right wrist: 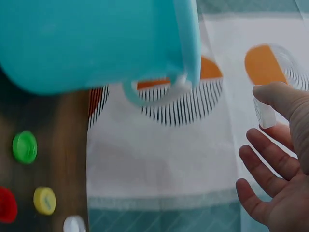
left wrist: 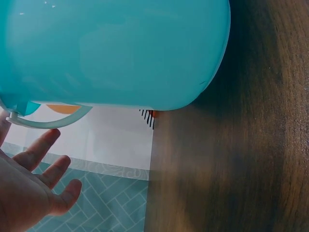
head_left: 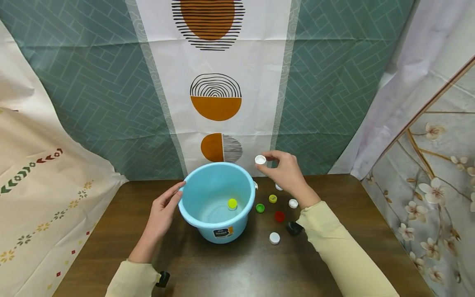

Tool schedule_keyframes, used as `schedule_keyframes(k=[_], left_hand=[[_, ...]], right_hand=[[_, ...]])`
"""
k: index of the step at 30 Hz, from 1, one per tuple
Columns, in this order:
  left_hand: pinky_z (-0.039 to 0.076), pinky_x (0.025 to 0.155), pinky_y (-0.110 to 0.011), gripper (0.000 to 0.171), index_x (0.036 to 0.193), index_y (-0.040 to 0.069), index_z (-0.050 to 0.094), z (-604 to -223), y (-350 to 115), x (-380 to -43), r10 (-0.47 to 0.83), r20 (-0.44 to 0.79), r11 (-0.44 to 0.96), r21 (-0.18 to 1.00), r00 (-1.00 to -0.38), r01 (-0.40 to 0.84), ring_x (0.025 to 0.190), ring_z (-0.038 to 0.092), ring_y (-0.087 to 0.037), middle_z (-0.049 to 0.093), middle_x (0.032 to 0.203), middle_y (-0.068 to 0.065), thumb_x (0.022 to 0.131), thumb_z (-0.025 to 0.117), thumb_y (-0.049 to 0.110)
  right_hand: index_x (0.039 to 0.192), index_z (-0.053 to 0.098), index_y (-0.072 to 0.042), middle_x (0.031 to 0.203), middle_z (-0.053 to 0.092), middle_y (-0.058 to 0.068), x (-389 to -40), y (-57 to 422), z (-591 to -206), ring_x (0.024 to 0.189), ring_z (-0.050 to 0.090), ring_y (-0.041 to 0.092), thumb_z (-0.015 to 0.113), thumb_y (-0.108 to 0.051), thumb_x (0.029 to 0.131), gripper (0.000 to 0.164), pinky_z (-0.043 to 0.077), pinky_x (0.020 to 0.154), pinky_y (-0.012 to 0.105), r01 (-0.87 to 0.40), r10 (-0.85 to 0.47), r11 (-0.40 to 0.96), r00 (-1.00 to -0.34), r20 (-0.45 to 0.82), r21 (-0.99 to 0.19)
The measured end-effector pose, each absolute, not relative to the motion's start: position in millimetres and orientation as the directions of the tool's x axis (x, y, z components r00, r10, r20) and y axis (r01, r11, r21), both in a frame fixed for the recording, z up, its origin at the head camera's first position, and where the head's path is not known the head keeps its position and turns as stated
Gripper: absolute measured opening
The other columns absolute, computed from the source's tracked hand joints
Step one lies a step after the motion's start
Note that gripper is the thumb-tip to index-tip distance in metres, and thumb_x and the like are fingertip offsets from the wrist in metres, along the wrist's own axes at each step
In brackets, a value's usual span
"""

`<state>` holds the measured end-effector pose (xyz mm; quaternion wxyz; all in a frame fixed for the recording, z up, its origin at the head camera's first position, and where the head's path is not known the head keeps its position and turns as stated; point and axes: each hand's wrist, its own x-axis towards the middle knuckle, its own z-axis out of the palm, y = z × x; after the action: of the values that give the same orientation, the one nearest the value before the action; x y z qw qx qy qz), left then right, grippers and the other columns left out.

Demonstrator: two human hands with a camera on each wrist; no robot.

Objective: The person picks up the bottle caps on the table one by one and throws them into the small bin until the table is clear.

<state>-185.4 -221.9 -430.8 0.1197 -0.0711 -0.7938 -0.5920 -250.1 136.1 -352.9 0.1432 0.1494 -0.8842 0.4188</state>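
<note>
- The blue bucket (head_left: 240, 227) stands upright on the table (head_left: 219, 272), and everything below is placed by it as the head view shows it
- The left hand (head_left: 165, 206) is at the left of the bucket, its thumb and forefinger lying on the rim, probably to steady a light, empty-feeling tub
- Its other fingers (left wrist: 55, 169) reach out fairly straight and spread beneath the handle (left wrist: 48, 123) in the left wrist view, apart from the bucket; how firmly the rim is held I cannot tell
- The right hand (head_left: 287, 171) is beyond the bucket's right rim, higher than that rim and not touching it
- Thumb and forefinger pinch a white cap (head_left: 260, 159), the gap between them just the cap's width, while the remaining fingers fan out loosely; a cap so small likely calls for a grip by its edge
- The cap's hollow side faces the head camera, perhaps simply from how it was picked out
- One yellow-green cap (head_left: 232, 204) lies inside the bucket, on its bottom toward the right
- Right of the bucket lie a green cap (head_left: 260, 208) nearest its wall, then a yellow cap (head_left: 273, 199), a red cap (head_left: 280, 216) and more white ones, loosely scattered, seemingly within easy reach of the right hand
</note>
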Motion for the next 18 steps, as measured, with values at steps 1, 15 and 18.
schedule_keyframes(k=[1,15,18], left_hand=[[0.047,0.083,-0.014,0.036,0.131,0.023,0.056,-431,-222,-185,-0.029,0.274,0.287,0.923,-0.961,0.255,0.111,0.059,-0.018,0.060,0.128,-0.009,0.096,0.053,0.030],[0.047,0.084,-0.014,0.036,0.131,0.023,0.055,-430,-222,-186,-0.026,0.268,0.294,0.923,-0.963,0.249,0.112,0.058,-0.017,0.059,0.130,-0.007,0.096,0.052,0.031],[0.047,0.084,-0.014,0.036,0.131,0.023,0.055,-430,-223,-187,-0.023,0.265,0.292,0.924,-0.964,0.248,0.111,0.058,-0.014,0.058,0.130,-0.007,0.096,0.052,0.031]], right_hand=[[0.109,0.067,-0.021,0.107,0.068,-0.006,-249,131,-351,0.100,0.057,0.015,0.074,-0.038,0.079,0.036,0.049,0.086,0.040,-0.397,-0.161,0.594,-0.911,0.381,-0.699],[0.108,0.067,-0.027,0.111,0.064,-0.012,-239,72,-347,0.107,0.056,0.017,0.071,-0.042,0.080,0.032,0.049,0.089,0.039,-0.441,-0.298,0.533,-0.896,0.328,-0.722],[0.107,0.067,-0.028,0.110,0.064,-0.012,-238,64,-350,0.106,0.056,0.014,0.071,-0.044,0.079,0.032,0.049,0.088,0.038,-0.436,-0.315,0.547,-0.898,0.307,-0.715]])
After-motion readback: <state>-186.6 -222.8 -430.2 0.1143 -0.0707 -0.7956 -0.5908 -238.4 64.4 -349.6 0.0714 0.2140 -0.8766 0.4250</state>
